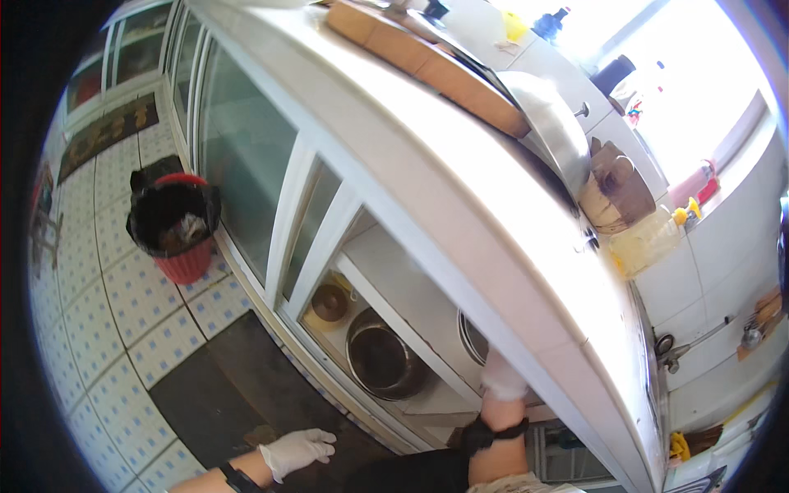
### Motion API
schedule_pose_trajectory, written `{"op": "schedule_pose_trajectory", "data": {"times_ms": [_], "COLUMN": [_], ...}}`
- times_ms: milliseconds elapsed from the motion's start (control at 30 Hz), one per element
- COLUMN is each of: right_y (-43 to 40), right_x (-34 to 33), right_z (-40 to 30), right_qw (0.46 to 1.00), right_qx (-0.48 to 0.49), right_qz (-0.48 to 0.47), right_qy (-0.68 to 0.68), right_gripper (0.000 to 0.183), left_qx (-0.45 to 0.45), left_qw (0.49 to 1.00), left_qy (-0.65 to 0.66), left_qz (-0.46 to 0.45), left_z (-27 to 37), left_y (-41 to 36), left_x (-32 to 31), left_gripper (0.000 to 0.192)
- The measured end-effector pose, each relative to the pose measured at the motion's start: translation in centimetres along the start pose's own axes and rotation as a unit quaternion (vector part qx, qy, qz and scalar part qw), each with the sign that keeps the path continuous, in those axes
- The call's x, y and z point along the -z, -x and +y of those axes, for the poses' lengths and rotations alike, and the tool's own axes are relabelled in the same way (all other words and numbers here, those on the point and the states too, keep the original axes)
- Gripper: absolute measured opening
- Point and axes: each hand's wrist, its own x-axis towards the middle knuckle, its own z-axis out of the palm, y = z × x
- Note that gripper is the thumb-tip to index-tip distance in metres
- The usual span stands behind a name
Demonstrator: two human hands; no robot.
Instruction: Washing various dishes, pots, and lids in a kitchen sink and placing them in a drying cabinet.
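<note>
My left hand [300,452], in a white glove, is held over the dark floor mat with its fingers slightly apart and nothing in it. My right arm reaches through the cabinet opening under the counter. The gloved right hand [502,377] is partly hidden by the counter's edge, and its fingers lie beside the rim of a round metal vessel [471,336] on the upper shelf; whether they grip it cannot be told. Below, a steel pot [381,360] stands on the cabinet's lower level, with a round brown-centred item [330,302] behind it.
Above the cabinet runs a pale countertop [431,129] carrying a metal basin [548,123] and a soap pump bottle [647,243]. Sliding glass doors [246,154] line the cabinet front. A red bin [185,262] with a black liner stands on the tiled floor; a dark mat [228,388] lies nearby.
</note>
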Motion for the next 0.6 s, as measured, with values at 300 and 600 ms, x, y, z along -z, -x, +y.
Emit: {"op": "schedule_pose_trajectory", "data": {"times_ms": [300, 600], "right_y": [12.4, 15.4], "right_x": [-5.5, -2.9], "right_z": [-1.4, -14.5], "right_qw": [0.925, 0.572], "right_qx": [-0.232, -0.527], "right_qz": [-0.181, -0.510], "right_qy": [0.239, 0.368], "right_gripper": [0.021, 0.044], "left_qx": [0.035, -0.020], "left_qw": [0.988, 0.956], "left_qy": [0.111, 0.161], "left_qz": [0.102, 0.244], "left_z": [-1.2, 0.8], "left_y": [0.3, 1.5], "left_x": [-6.6, -15.7], "left_gripper": [0.040, 0.031]}}
